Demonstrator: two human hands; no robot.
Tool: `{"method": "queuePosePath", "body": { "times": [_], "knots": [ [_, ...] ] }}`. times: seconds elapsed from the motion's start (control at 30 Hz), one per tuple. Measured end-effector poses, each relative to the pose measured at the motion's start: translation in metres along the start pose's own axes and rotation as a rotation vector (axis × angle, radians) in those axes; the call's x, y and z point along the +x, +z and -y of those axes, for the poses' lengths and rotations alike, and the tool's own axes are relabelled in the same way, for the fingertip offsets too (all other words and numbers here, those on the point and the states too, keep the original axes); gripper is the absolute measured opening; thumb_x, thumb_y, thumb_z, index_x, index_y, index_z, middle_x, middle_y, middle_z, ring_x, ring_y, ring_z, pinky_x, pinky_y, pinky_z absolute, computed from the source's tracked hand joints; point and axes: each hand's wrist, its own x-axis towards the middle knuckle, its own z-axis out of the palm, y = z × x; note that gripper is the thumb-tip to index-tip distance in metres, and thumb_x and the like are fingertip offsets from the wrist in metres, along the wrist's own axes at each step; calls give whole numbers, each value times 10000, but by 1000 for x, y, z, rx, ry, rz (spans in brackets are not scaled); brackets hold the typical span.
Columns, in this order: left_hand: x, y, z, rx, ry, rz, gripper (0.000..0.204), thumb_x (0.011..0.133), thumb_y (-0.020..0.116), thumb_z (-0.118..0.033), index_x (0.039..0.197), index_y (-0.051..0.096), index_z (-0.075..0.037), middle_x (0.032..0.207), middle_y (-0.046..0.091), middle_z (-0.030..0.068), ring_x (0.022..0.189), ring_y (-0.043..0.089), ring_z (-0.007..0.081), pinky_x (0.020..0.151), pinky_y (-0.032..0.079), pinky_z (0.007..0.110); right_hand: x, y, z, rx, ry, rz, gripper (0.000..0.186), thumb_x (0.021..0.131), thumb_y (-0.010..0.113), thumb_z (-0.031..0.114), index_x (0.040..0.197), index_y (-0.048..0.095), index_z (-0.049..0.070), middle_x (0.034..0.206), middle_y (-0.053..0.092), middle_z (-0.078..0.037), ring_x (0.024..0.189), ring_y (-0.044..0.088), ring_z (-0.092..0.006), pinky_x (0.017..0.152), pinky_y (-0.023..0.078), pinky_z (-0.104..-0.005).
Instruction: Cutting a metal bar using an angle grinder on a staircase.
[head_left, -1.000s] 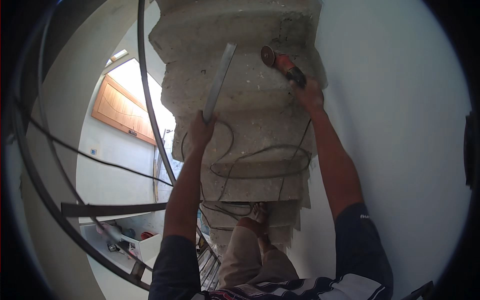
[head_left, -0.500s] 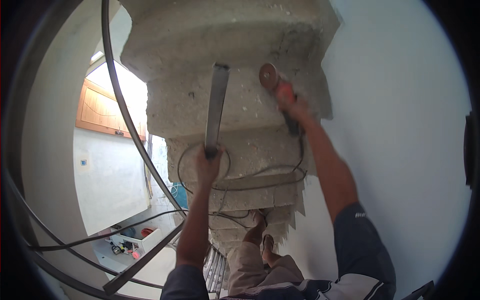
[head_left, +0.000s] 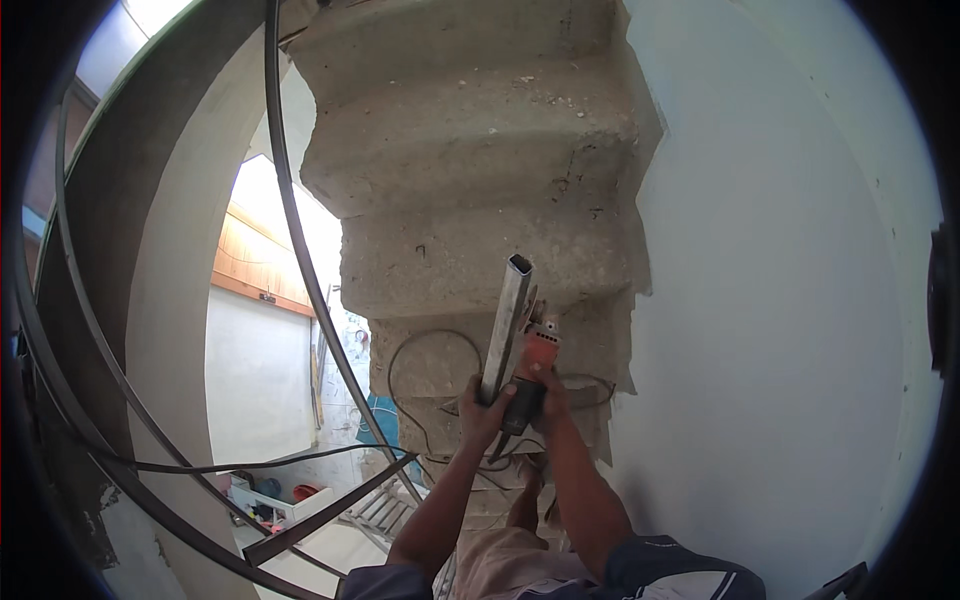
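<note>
A hollow rectangular metal tube [head_left: 504,325] is gripped near its lower end by my left hand [head_left: 482,415], its open end pointing up and away from me. Close against its right side is a red and black angle grinder [head_left: 541,348], which my right hand [head_left: 549,402] holds closed around the body. The grinder's disc [head_left: 529,303] stands edge-on beside the tube; whether the two touch I cannot tell. My left thumb lies close to the grinder's black rear part. From the tool's back end a dark cord [head_left: 499,448] runs down.
Rough concrete stairs [head_left: 470,170] rise ahead, with a white wall [head_left: 760,300] on the right. Curved metal rails [head_left: 296,225] and a loose flat bar [head_left: 330,510] cross the left side. A cord loop [head_left: 393,365] lies on the steps. Below left stands a white box of tools [head_left: 285,508].
The grinder has come down and left, from apart at upper right to beside the tube. My left hand has brought the tube closer to me and tilted its top rightward. The view has shifted too.
</note>
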Motion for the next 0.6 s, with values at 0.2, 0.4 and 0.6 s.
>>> {"method": "queuePosePath", "body": {
  "times": [0.2, 0.4, 0.6],
  "knots": [
    [3, 6, 26, 163, -96, 187, 482, 766, 860, -348, 1052, 704, 6, 810, 691, 86, 729, 641, 149, 695, 522, 348, 24, -68, -22, -121, 222, 119, 427, 920, 695, 356, 1226, 585, 80, 1049, 666, -100, 806, 687, -198, 722, 582, -354],
    [-5, -4, 41, 289, 30, 167, 543, 707, 899, -366, 1035, 701, 18, 815, 680, 110, 754, 674, 174, 717, 535, 359, 14, -32, -7, 91, 233, 129, 459, 994, 584, 447, 1276, 550, 87, 1087, 658, -72, 958, 673, -201, 855, 560, -367],
    [21, -2, 53, 503, 447, 129, 800, 576, 955, -439, 1148, 648, 29, 1049, 679, 158, 968, 685, 304, 865, 526, 414, 68, -29, -17, -187, 4, 33, 577, 1004, 516, 494, 1385, 521, 61, 1273, 600, -87, 1158, 588, -215, 1042, 442, -382]
  ]
}}
